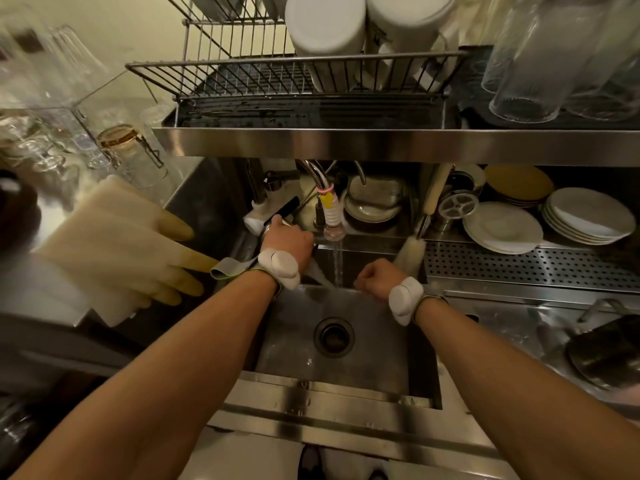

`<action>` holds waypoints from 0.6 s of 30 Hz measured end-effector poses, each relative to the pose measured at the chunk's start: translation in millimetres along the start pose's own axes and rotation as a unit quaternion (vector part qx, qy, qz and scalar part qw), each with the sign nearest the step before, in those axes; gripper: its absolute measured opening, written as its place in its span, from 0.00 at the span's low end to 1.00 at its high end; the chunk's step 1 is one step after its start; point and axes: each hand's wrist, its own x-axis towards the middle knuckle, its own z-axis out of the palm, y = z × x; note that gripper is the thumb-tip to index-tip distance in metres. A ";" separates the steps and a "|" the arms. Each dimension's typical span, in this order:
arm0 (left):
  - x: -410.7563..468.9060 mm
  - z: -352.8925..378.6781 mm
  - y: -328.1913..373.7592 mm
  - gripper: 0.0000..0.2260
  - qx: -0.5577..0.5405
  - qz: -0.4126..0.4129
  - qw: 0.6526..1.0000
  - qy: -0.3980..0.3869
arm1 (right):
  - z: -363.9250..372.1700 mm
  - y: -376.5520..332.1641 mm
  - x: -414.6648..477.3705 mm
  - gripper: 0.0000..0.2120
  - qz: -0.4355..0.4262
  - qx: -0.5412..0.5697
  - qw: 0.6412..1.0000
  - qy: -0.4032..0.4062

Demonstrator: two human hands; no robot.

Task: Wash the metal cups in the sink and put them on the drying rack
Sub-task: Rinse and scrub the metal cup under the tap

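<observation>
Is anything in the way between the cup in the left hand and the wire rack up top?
Yes. The steel shelf edge juts out above the left hand and its shiny metal cup. The wire drying rack sits on it, so the cup must go around that edge.

The left hand [289, 239] covers nearly all of what it grips at the sink's [381, 358] back-left corner, so only a sliver of metal rim shows and it cannot be told for certain as a cup. The right hand [375, 277] is curled with its fingers turned away, hiding whether it holds anything. The glasses [52, 98] at the left edge are blurred, and the tumblers [554, 57] at the top right corner are cut off.
</observation>
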 end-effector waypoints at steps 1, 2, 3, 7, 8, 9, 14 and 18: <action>-0.7 -2.0 0.3 0.07 0.004 -0.002 1.000 0.001 | -0.9 -0.8 -0.4 0.09 0.001 -0.004 1.000 0.001; -1.5 -3.0 0.7 0.07 0.005 -0.003 1.000 0.002 | -1.8 -1.3 -0.8 0.09 0.001 -0.006 1.000 0.001; -2.7 -4.1 1.5 0.07 0.003 -0.003 1.000 0.007 | -2.5 -1.9 -1.3 0.09 0.001 -0.005 1.000 0.002; -4.8 3.3 5.9 0.08 -0.116 -0.065 0.991 0.003 | -4.2 -3.8 -2.8 0.10 -0.010 -0.007 1.000 0.000; -4.3 8.3 7.0 0.10 -0.187 -0.106 0.976 -0.011 | -3.7 -4.7 -2.5 0.10 -0.011 -0.006 1.000 -0.005; -4.4 13.2 8.7 0.13 -0.267 -0.158 0.950 -0.032 | -1.6 -4.7 -2.0 0.10 -0.012 -0.003 1.000 -0.009; -2.5 34.2 35.0 0.16 -0.668 -0.282 0.670 -0.158 | 16.9 -10.1 -2.2 0.14 -0.020 0.044 0.999 -0.005; 7.0 42.6 51.6 0.10 -0.751 -0.288 0.564 -0.185 | 26.5 -14.1 5.2 0.18 -0.011 0.157 0.987 0.034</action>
